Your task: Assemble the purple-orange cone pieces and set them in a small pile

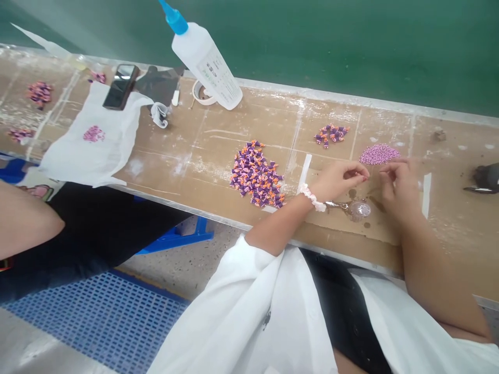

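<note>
My left hand [341, 179], with a pale scrunchie [312, 197] at its wrist, is pinched closed; a small reddish spot shows at the fingertips, too small to name. Opposite it, my right hand [401, 187] is curled closed and slightly blurred, and anything in its fingers is hidden. Just beyond both hands lies a heap of tiny pink-purple pieces [379, 154]. Below them on the table is a spoon [359, 209] with a clear, shiny substance in its bowl. Left of my left forearm sits a large pile of small purple-and-orange pieces [255, 176], and a smaller group [331, 135] lies farther back.
A white bottle with blue nozzle [208, 65] stands by a tape roll [202, 93] at the back. To the left, a phone [120, 85] rests on a white cloth [81, 150]. A person's arm [27, 221] is at far left. A dark object [487, 177] lies right.
</note>
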Motion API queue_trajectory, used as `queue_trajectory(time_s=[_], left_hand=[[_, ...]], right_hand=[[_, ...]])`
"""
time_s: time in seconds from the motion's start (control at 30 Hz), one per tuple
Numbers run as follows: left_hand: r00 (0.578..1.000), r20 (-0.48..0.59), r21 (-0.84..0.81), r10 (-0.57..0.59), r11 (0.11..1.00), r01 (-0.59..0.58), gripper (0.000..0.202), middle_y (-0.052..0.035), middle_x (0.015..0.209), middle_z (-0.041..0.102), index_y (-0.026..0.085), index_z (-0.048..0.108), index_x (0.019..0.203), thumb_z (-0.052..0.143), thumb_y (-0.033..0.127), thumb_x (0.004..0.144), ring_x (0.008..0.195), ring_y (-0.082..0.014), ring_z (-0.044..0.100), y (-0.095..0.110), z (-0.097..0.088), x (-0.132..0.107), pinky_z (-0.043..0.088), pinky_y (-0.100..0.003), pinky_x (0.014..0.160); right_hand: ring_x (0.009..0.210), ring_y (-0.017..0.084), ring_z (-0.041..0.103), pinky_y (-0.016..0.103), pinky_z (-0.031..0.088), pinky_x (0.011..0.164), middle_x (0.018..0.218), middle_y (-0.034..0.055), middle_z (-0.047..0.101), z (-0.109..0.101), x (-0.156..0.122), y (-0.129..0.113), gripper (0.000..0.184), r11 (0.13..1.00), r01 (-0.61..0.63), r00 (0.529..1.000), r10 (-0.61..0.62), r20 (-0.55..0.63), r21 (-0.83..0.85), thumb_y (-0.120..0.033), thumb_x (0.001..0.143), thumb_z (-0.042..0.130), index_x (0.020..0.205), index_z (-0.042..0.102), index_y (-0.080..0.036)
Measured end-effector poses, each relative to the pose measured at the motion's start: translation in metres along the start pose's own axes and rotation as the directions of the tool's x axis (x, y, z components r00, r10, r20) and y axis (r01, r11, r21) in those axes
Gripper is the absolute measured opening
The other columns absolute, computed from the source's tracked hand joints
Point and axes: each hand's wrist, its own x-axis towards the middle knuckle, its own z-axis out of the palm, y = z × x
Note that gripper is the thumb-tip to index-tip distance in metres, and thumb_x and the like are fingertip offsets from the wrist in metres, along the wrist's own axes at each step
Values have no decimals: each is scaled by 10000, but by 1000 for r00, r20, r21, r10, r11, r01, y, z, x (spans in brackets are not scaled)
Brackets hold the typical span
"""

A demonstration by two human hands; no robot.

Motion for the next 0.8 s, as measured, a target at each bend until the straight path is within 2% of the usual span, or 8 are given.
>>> queue_trajectory(time_s=[0.1, 0.2, 0.37, 0.57, 0.67, 0.8], left_hand=[[991, 119, -165, -62, 983, 82, 274, 15, 712, 597, 128, 627, 931, 602, 379, 827, 607, -58, 539, 2, 6, -2, 436, -218, 623], [984, 159, -288, -77, 950, 121, 314, 30, 627, 558, 117, 617, 906, 653, 409, 794, 597, -60, 533, 5, 9, -4, 440, -208, 584], [986, 144, -306, -82, 944, 123, 385, 13, 623, 583, 103, 617, 884, 676, 465, 770, 583, -66, 545, 4, 11, -3, 461, -223, 574], [979, 185, -388, -87, 909, 154, 432, 22, 625, 564, 106, 612, 886, 715, 495, 730, 600, -61, 544, 3, 10, -3, 468, -224, 588], [979, 194, -418, -56, 898, 135, 406, 30, 642, 549, 120, 596, 867, 694, 498, 755, 602, -51, 535, 5, 11, -5, 462, -215, 585], [981, 192, -479, -32, 869, 122, 425, 32, 674, 557, 128, 589, 869, 698, 519, 744, 595, -40, 532, 7, 14, -6, 461, -213, 589]], right_hand=[[901, 210, 565, 410, 494, 777, 948, 62, 561, -11, -5, -12, 119, 998, 40, 999, -39, -10, 45, -344, 909, 478, 882, 533, -242], [861, 204, 576, 402, 490, 742, 932, 64, 577, -15, -8, -21, 90, 994, 104, 995, -103, -15, 43, -317, 907, 497, 879, 539, -243], [839, 188, 590, 363, 497, 706, 901, 65, 588, -16, -7, -25, 32, 964, 264, 961, -261, -91, 28, -226, 888, 536, 910, 556, -237], [888, 202, 601, 364, 500, 751, 927, 61, 621, -23, -8, -27, 160, 943, 330, 935, -332, -124, -35, -145, 822, 622, 942, 603, -249], [838, 190, 620, 346, 511, 702, 909, 50, 644, -24, -9, -32, 184, 945, 326, 932, -323, -163, -6, -137, 804, 647, 943, 625, -256], [768, 171, 630, 337, 513, 637, 885, 28, 667, -20, -14, -39, 233, 955, 226, 956, -180, -230, 194, -153, 792, 670, 984, 626, -279]])
